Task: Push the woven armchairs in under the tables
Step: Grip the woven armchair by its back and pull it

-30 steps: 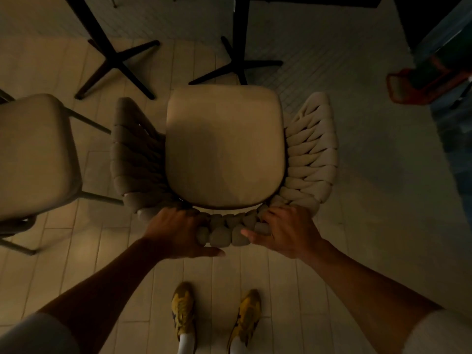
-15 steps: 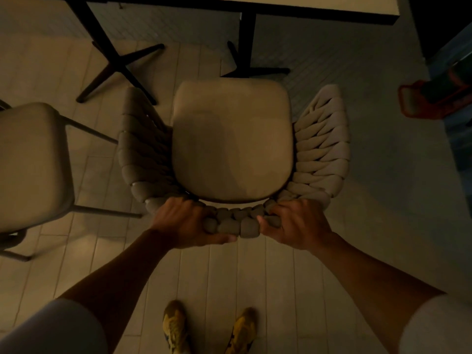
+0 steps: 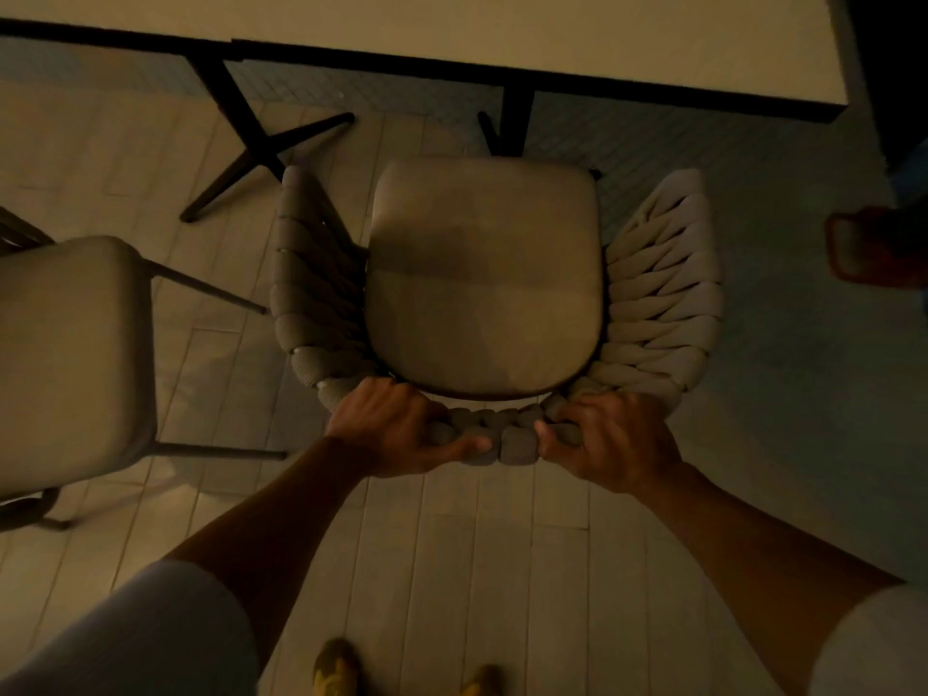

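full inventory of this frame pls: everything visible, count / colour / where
woven armchair: 1, beige, centre, facing the table
seat cushion: 1, tan, on that armchair
second chair: 1, tan seat, left edge, cut off
table: 1, pale top, dark edge, across the top
table pedestals: 2, black, under the table
reddish object: 1, right edge, too dim to identify
floor: pale planks
shoes: 2, yellow, bottom edge
sleeves: 2, white, lower corners
left hand: grips the armchair's backrest
right hand: grips the backrest too
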Available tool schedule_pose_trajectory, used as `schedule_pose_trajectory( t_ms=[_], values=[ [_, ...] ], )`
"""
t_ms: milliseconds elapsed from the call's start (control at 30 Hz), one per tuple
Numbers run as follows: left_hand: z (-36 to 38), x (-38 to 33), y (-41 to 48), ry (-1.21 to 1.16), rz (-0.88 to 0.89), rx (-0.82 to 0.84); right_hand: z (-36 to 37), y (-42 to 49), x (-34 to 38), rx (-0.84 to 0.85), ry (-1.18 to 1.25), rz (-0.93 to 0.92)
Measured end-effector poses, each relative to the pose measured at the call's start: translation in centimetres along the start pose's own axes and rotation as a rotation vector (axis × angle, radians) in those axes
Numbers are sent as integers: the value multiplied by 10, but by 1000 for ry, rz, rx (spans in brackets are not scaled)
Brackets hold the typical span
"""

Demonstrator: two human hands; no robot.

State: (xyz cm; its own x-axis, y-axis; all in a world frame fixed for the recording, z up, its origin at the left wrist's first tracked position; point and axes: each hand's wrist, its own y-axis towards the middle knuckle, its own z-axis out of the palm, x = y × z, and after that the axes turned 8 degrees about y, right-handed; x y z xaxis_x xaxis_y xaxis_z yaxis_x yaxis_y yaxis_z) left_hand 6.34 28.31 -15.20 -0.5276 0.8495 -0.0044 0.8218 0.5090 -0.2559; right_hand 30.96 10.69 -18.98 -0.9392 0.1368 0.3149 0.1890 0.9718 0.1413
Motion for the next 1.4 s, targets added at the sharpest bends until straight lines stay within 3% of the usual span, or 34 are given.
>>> schedule_pose_trajectory(
  t_ms=[267,467,967,1300,1400],
  values=[
    [-7,15,38,-25,8,20,0,37,-18,-76,15,-23],
    [-11,28,63,-25,-5,14,3,62,-28,-25,-7,22],
    [-25,63,107,-26,47,83,-2,111,-31,-85,35,-8],
    [-35,73,127,-25,70,72,-10,136,-35,-46,96,-53],
    [-38,74,126,-32,78,76,-9,134,-36,22,90,15]
  ],
)
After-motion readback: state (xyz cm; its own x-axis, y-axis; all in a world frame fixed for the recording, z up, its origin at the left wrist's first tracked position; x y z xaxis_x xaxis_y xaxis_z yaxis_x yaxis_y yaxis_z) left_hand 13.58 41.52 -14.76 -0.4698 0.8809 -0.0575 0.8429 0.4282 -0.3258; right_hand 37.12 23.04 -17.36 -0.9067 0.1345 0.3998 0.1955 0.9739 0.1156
